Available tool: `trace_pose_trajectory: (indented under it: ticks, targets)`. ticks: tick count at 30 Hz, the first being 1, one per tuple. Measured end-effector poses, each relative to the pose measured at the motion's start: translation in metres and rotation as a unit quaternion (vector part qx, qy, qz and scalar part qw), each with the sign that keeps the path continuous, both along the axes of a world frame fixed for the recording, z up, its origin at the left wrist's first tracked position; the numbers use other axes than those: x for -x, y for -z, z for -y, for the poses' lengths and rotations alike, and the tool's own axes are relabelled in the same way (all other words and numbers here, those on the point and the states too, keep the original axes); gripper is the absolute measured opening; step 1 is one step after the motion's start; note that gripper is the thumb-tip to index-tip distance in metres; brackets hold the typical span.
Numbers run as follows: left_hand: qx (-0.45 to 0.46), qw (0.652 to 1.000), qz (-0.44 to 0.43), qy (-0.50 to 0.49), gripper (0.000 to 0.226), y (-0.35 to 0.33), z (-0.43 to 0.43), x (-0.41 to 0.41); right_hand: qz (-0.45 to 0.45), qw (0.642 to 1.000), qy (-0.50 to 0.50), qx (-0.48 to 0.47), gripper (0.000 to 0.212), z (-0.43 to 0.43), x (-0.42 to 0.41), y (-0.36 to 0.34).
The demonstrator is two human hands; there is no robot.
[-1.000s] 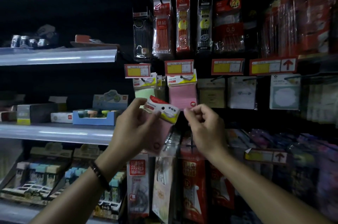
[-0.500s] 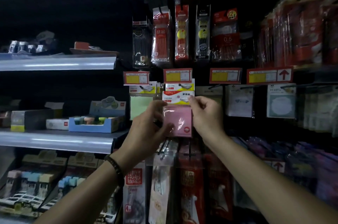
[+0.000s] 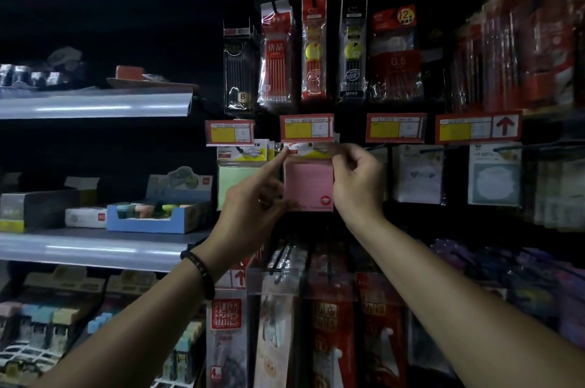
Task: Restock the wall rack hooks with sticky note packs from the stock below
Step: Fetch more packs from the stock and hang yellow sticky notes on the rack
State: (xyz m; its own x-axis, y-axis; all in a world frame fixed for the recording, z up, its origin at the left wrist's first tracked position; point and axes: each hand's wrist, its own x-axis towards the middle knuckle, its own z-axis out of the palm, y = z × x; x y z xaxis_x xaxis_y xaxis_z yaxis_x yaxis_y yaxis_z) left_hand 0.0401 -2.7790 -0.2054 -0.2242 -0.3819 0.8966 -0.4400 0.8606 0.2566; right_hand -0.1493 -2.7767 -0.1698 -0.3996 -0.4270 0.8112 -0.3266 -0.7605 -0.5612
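Below price tag (image 3: 306, 127), right hand (image 3: 357, 180) pinching pack (image 3: 308, 181)

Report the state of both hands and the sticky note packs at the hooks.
Pink pack: upright under the price tag, held at its header; whether it hangs yet, cannot tell.
Green pack: hanging, left of the pink pack.
Left hand: index finger straight on the header's left end; grip unclear.
Right hand: pinches the header's right end.
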Motion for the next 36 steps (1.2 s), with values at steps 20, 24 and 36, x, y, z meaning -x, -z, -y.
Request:
trace_pose_trajectory:
  ticks: [20, 24, 36]
  targets:
    - [-0.026, 0.999, 0.013, 0.022, 0.089, -0.007, 0.005, 0.005, 0.020, 0.999, 0.026, -0.032, 0.026, 0.004, -0.002, -0.020]
    - [-0.091, 0.996, 0.025, 0.005, 0.086, -0.008, 0.001, 0.007, 0.042, 0.996, 0.031, -0.074, 0.031, 0.010, -0.003, -0.017]
    - [-0.039, 0.995, 0.051, -0.072, 0.076, 0.000, -0.013, 0.009, -0.048, 0.991, 0.096, -0.075, 0.023, -0.011, 0.010, 0.006]
